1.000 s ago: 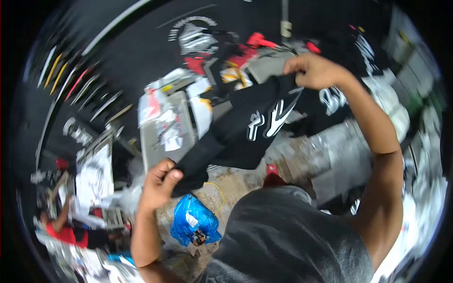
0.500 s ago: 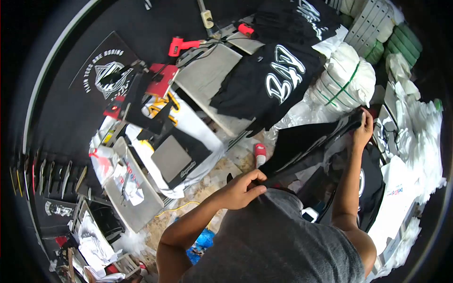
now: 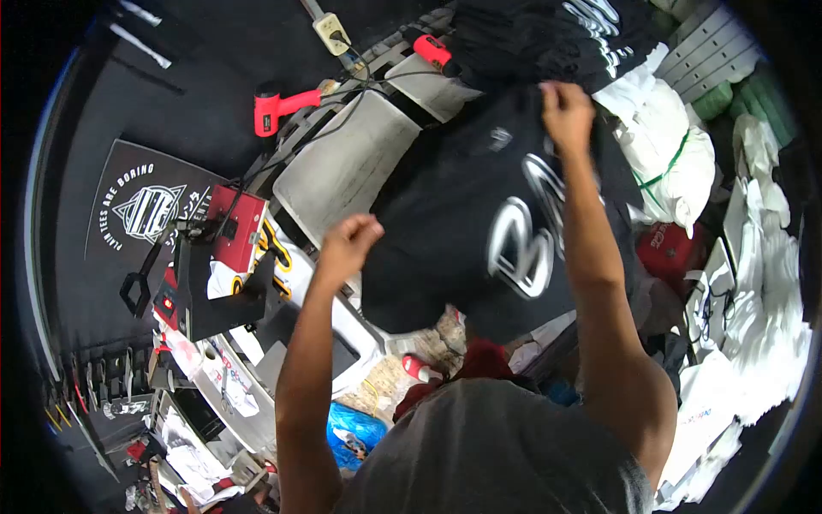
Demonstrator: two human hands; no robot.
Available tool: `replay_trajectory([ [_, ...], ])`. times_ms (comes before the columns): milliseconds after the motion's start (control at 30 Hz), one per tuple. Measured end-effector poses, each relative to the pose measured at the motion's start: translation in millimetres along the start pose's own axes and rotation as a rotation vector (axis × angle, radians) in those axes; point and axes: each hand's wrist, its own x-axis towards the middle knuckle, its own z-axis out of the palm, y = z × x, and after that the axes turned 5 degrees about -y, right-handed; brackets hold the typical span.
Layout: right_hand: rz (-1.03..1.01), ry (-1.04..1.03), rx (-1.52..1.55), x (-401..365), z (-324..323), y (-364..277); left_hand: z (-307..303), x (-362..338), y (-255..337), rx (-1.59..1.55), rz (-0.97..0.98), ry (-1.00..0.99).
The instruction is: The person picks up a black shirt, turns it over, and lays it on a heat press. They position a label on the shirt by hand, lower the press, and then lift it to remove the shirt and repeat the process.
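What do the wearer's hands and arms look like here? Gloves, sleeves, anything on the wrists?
Left hand and right hand are both ungloved. No watch or band shows on either wrist; rings are too small to tell. Both forearms are uncovered, with no sleeve on them. The grey top looks plain; no print shows on its visible part.

Dark wall, wall sign with white lettering (image 3: 150, 201), patchy brown floor (image 3: 377, 390), grey tabletop (image 3: 342, 163)
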Motion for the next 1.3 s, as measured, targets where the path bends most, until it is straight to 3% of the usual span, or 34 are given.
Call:
replay_trajectory([
  [33, -0.076, -0.04, 0.063, -3, 35, 10, -5, 28, -22, 0.02, 0.119, 0.122],
  [67, 0.023, -0.168, 0.183, -13, 50, 5, -9, 40, -39, 0.037, 0.161, 0.234],
  [100, -0.034, -0.211, 0.138, -26, 50, -4, -10, 52, -45, 0.05, 0.211, 0.338],
  [133, -0.126, -0.201, 0.088, -44, 51, -4, -7, 53, -44, 0.045, 0.218, 0.317],
  [200, 0.068, -0.378, 0.1, -102, 19, -17, -1, 24, -48, 0.189, 0.076, 0.234],
  [233, 0.062, -0.3, 0.053, -144, 10, -13, 9, 14, -60, 0.146, 0.12, 0.169],
  [267, 0.318, -0.62, 0.069, -181, -22, -19, 24, 8, -74, 0.106, 0.171, 0.102],
  [300, 0.371, -0.694, 0.023, -249, -30, 11, 38, 3, -76, 0.119, 0.189, 0.042],
  [367, 0.392, -0.698, -0.152, -346, -90, -2, 60, -5, -73, 0.221, 0.209, -0.106],
  [400, 0.651, -0.889, -0.11, -365, -129, -29, 71, -5, -86, 0.297, 0.284, -0.128],
  [433, 0.484, -0.902, -0.149, -435, -154, -11, 81, -1, -104, 0.375, 0.366, -0.157],
  [500, 0.891, -1.235, -0.235, -467, -210, -48, 84, 7, -117, 0.405, 0.37, -0.184],
  [567, 1.059, -1.051, -0.276, -499, -250, -84, 87, 14, -111, 0.436, 0.284, -0.202],
  [600, 1.189, -0.917, -0.303, -518, -270, -101, 87, 17, -114, 0.419, 0.341, -0.209],
  [667, 1.076, -0.632, -0.34, -582, -286, -105, 81, 23, -131, 0.438, 0.522, -0.27],
  [700, 1.06, -0.857, -0.355, -582, -300, -118, 75, 29, -143, 0.462, 0.643, -0.312],
  [733, 1.21, -0.827, -0.398, -577, -304, -130, 69, 29, -148, 0.45, 0.619, -0.322],
  [767, 1.239, -0.638, -0.348, -566, -310, -145, 58, 28, -152, 0.461, 0.551, -0.338],
  [800, 1.261, -0.429, -0.261, -560, -315, -156, 50, 25, -147, 0.292, 0.221, -0.406],
  [833, 1.302, -0.298, -0.185, -538, -329, -169, 44, 57, -207, 0.309, 0.582, -0.29],
  [900, 1.327, -0.001, -0.22, -552, -348, -150, 23, 88, -257, 0.202, 0.362, -0.331],
  [967, 1.278, 0.197, -0.312, -553, -390, -139, 17, 71, -225, 0.311, 0.233, -0.257],
  [1033, 1.446, 0.312, -0.438, -543, -452, -137, 32, 41, -179, 0.24, 0.224, -0.241],
  [1067, 1.273, 0.369, -0.608, -582, -480, -109, 43, 36, -168, 0.274, 0.22, -0.237],
  [1133, 1.178, 0.465, -0.922, -611, -544, -91, 72, 29, -149, 0.278, 0.24, -0.232],
  [1167, 1.241, 0.474, -1.048, -610, -573, -95, 87, 26, -132, 0.294, 0.253, -0.242],
  [1233, 1.555, 0.558, -1.134, -614, -614, -95, 120, 21, -95, 0.522, 0.283, -0.308],
  [1300, 1.811, 0.699, -1.059, -619, -639, -80, 148, 36, -88, 0.4, 0.22, -0.351],
])
